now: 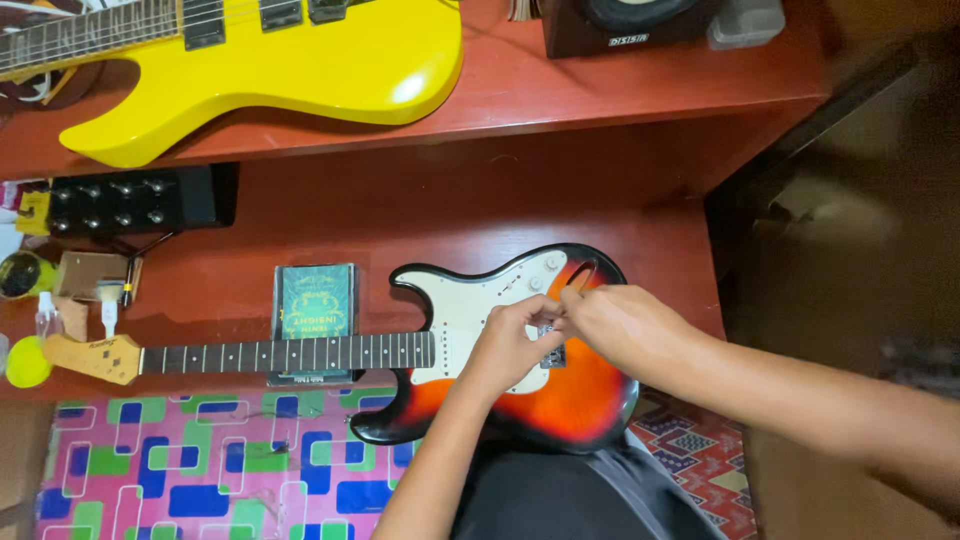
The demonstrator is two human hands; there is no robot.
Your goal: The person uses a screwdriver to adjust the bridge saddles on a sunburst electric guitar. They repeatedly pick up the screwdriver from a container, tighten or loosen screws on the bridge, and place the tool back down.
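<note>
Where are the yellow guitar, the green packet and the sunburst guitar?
yellow guitar (pixel 300 70): head view, on its body.
green packet (pixel 317 300): head view, on its front.
sunburst guitar (pixel 580 395): head view, on its orange lower body.

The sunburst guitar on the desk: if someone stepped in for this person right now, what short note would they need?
Left hand: resting on the white pickguard, fingers pinched at the bridge.
Right hand: fingertips meeting the left hand's at the same spot; whether they grip anything is too small to tell.
Sunburst guitar: lies flat, body at the person's lap, neck pointing left over a green packet.
Yellow guitar: on the upper shelf, untouched.
Done: guitar laid in place. Left: the work at the bridge looks unfinished.
</note>
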